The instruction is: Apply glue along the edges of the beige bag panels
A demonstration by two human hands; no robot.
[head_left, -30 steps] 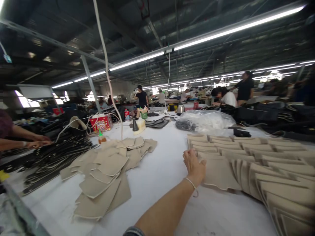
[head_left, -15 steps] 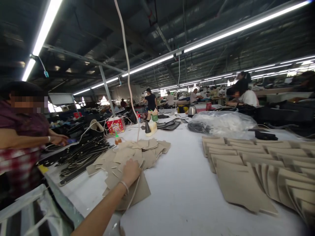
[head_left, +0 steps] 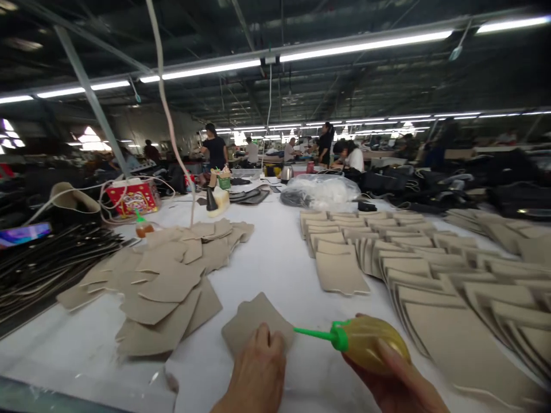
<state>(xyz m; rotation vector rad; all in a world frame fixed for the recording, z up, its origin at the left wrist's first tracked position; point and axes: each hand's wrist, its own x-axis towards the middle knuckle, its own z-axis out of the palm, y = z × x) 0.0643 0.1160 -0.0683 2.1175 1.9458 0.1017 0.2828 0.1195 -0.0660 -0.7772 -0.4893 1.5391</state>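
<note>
My right hand (head_left: 387, 373) is wrapped round a glue bottle (head_left: 373, 339) with amber liquid and a green nozzle. The bottle lies tilted sideways, its tip pointing left at the right corner of a single beige sheet piece (head_left: 245, 318). This piece lies flat on the white table (head_left: 271, 252), directly before me. On its near part, my left hand (head_left: 260, 361) rests with closed, curled fingers, which cover that edge. Left of it spreads a loose pile of similar beige pieces (head_left: 167, 281). Rows of overlapping beige pieces (head_left: 434, 310) fill the right side.
Behind the pile stand a second small bottle with a green tip (head_left: 143, 225) and a red box (head_left: 132, 198). A clear plastic bag (head_left: 321, 192) lies further back. Dark strips (head_left: 55, 264) are stacked at left. A pale cord (head_left: 166, 103) hangs down. Several people are in the background.
My left hand has left the pile and is now on a single piece in front of me. My right hand has come into view with the glue bottle. The view has turned right.
</note>
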